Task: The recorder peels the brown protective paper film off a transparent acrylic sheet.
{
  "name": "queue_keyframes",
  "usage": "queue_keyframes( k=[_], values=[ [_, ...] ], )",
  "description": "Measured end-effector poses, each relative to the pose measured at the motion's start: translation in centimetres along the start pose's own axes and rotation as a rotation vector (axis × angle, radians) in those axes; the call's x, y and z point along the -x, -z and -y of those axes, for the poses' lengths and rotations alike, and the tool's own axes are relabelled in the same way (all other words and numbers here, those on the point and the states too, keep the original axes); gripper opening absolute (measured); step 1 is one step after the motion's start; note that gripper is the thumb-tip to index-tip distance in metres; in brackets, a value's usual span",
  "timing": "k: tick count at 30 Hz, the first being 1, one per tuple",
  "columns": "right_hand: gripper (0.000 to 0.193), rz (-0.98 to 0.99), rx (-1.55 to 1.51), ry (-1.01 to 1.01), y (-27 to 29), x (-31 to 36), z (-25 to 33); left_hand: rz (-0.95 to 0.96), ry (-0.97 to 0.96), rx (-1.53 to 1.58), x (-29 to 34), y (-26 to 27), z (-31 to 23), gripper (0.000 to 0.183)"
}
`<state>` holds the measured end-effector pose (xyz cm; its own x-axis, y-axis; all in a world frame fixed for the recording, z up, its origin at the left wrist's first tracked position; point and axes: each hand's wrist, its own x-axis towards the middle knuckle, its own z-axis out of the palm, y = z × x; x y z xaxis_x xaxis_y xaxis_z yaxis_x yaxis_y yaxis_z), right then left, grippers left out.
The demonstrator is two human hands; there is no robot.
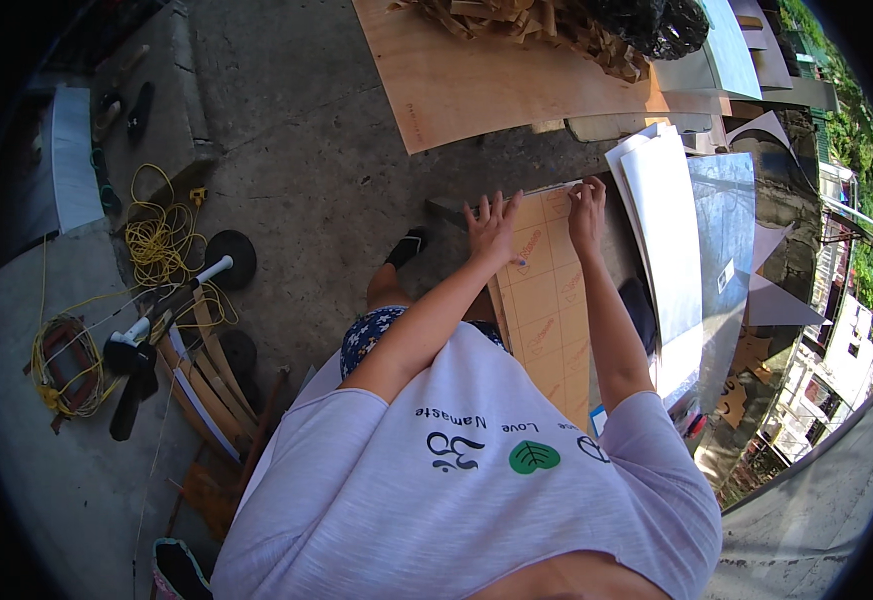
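A long board with a brown paper face (557, 320) is in the middle of the scene. It runs away from the person, between the two arms, and its near end is by the white shirt (377, 510). What holds it up from below cannot be seen.

The left hand (494, 228) is on the board's left side, near the far end. Its fingers are spread apart, not closed around anything. Lying wide like that, it probably helps the board stay steady. The right hand (587, 215) is at the far right corner. Its fingers are bent and close together, maybe to feel or hold the edge, but it is hard to tell if they pinch it.

To the right, tall white sheets (672, 230) stand beside a shiny grey sheet (727, 200), maybe put side by side to save room. Far off, crumpled brown paper (597, 45) and a black plastic bag (662, 25) sit on a wide tan board (517, 100). A yellow cord (162, 240) lies in loops on the left, perhaps to be out of the way.
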<state>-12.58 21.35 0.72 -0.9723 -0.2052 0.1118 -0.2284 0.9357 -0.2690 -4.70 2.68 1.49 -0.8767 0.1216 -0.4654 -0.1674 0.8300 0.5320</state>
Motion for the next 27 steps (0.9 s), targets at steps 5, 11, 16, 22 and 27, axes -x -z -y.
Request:
queue_keyframes(
  k=[5,11,16,22,27],
  values=[
    [0.015,-0.126,-0.148,-0.155,-0.4,-0.5,-1.2,-0.013,-0.025,0.019,-0.2,0.0,0.0,0.130],
    [0.010,-0.094,-0.105,-0.151,-0.4,-1.4,-0.8,0.008,-0.015,0.001,-0.2,0.0,0.0,0.129],
    [0.008,-0.060,0.007,-0.166,-0.2,-1.4,-0.5,0.005,-0.003,-0.013,-0.1,0.0,-0.1,0.129],
    [0.008,-0.183,-0.294,-0.252,-0.6,0.2,0.3,-0.017,-0.018,0.001,-0.2,-0.3,0.1,0.129],
    [0.011,-0.234,-0.097,-0.208,-0.9,0.8,1.1,-0.014,-0.023,-0.002,-0.2,-0.3,0.1,0.129]
  ],
)
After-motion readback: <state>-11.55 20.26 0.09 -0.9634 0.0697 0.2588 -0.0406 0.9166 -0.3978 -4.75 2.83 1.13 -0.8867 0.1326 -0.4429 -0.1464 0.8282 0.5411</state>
